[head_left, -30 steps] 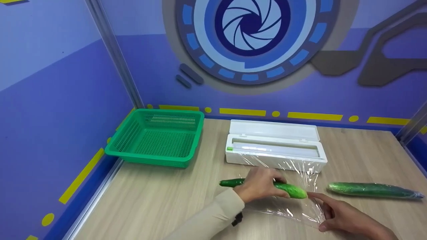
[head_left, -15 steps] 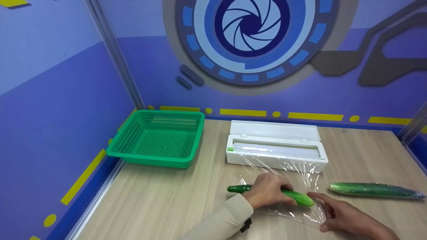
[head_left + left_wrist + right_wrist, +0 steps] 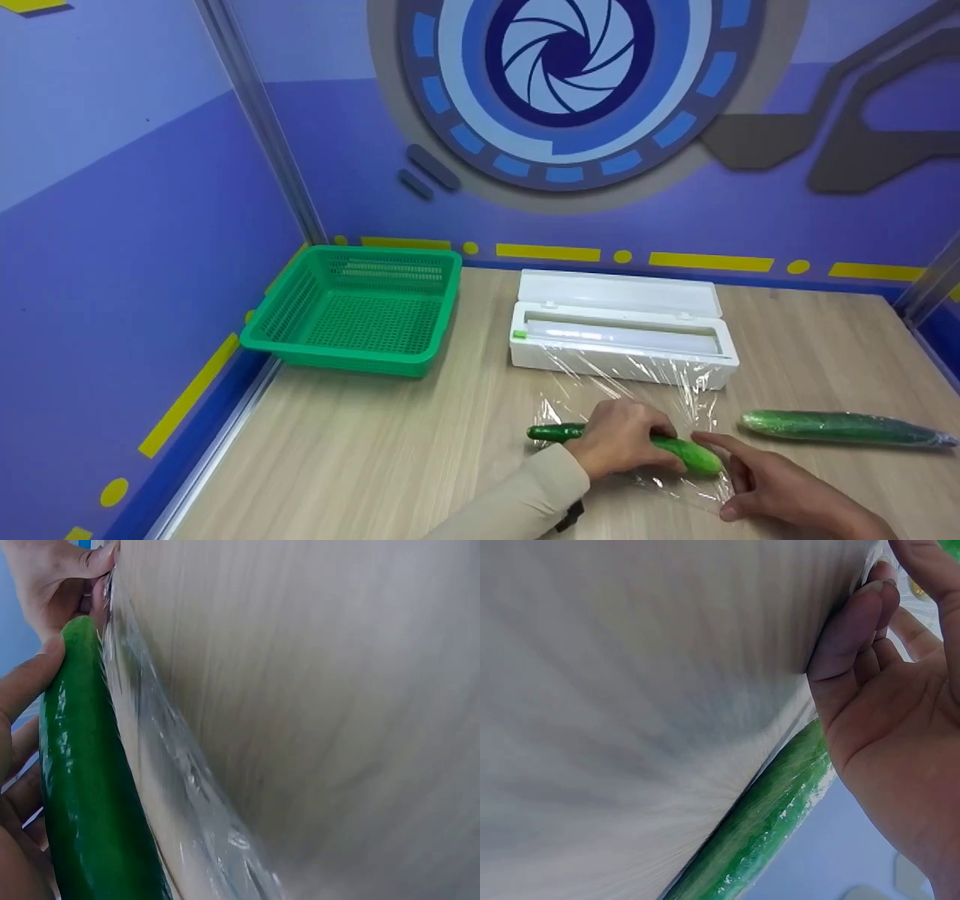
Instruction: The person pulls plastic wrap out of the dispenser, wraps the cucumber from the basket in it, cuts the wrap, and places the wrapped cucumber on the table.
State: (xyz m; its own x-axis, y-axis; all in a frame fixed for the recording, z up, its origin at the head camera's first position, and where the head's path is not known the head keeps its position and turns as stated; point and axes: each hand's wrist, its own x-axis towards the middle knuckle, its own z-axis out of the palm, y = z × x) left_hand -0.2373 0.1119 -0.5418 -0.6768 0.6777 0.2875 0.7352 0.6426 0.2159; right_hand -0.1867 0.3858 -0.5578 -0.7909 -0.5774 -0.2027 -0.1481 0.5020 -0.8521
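My left hand (image 3: 626, 439) grips a green cucumber (image 3: 694, 454) from above, its pale end pointing right toward my right hand. Beneath the cucumber a sheet of cling film (image 3: 660, 487) stretches from the white dispenser box (image 3: 622, 358). My right hand (image 3: 784, 486) pinches the film's near right corner between thumb and fingers. In the left wrist view the thumb lies along the cucumber (image 3: 94, 772) near its tip, and the film (image 3: 191, 780) runs beside it. The right wrist view has the right hand (image 3: 892, 712) with curled fingers at the film's edge.
A second cucumber (image 3: 840, 427), wrapped in film, lies to the right of my right hand. At the back left sits a green plastic basket (image 3: 337, 358). The dispenser's lid (image 3: 619, 292) stands raised behind its film roll (image 3: 622, 336). Printed walls border the wooden table (image 3: 360, 450).
My left hand has moved the cucumber rightward and nearer over the film, bringing its tip close to the right hand. The right hand has stayed at the film's corner.
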